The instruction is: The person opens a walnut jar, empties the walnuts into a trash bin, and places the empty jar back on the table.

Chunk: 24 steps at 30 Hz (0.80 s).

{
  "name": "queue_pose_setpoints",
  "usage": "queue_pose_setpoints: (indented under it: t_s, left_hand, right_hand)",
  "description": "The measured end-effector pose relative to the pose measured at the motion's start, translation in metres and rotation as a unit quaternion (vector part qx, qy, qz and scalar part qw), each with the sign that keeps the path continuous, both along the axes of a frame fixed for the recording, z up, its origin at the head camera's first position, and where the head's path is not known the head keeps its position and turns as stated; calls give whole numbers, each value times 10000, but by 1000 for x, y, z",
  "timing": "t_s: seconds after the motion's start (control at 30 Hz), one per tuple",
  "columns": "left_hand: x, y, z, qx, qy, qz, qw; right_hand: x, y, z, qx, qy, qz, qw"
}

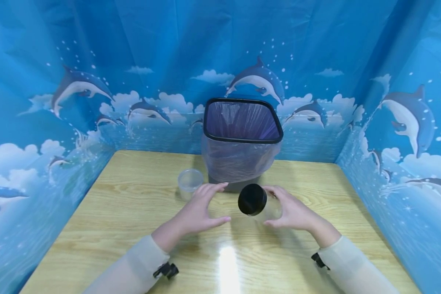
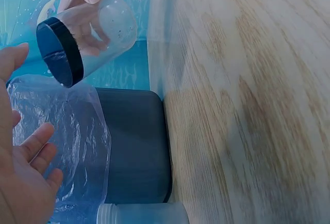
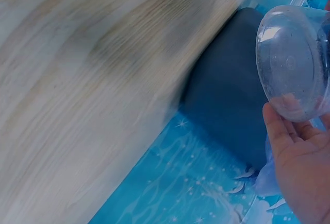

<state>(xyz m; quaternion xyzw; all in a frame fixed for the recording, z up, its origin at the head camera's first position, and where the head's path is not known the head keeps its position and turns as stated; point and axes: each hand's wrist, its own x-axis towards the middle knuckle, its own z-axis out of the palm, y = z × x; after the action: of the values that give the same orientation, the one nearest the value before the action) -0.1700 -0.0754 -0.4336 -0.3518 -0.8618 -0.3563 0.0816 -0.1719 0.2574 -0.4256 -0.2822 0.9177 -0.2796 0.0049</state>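
My right hand (image 1: 294,210) grips a clear plastic jar (image 1: 273,209) around its body, thumb on the near side and fingers on the far side. Its black lid (image 1: 252,199) points left, and the jar is tilted above the table. The jar's round base (image 3: 289,62) faces the camera in the right wrist view. Across from the lid, my left hand (image 1: 202,210) has its fingers and thumb spread, holding nothing. Behind the left hand, a second clear jar (image 1: 190,181), with no lid on it, stands on the table.
A dark trash bin (image 1: 235,187) lined with a translucent bag (image 1: 239,159) stands at the back of the wooden table (image 1: 139,183). A blue dolphin-print curtain (image 1: 161,41) hangs behind the table and along both sides.
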Motion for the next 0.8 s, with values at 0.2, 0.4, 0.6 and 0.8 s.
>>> queue_pose_setpoints:
  t_s: [0.2, 0.4, 0.6, 0.8]
  left_hand:
    - [0, -5, -3, 95, -17, 88, 9999]
    - [0, -11, -5, 180, -27, 184, 9997]
    - [-1, -16, -4, 247, -42, 323, 9992]
    - [-1, -22, -5, 356, -6, 359, 9987]
  right_hand:
    - [-3, 10, -2, -114, -19, -86, 9999]
    - [-8, 22, -6, -148, -197, -283, 9993]
    - [-13, 31, -10, -321, -442, -355, 9979]
    - [-19, 40, -14, -503, -566, -461, 9961]
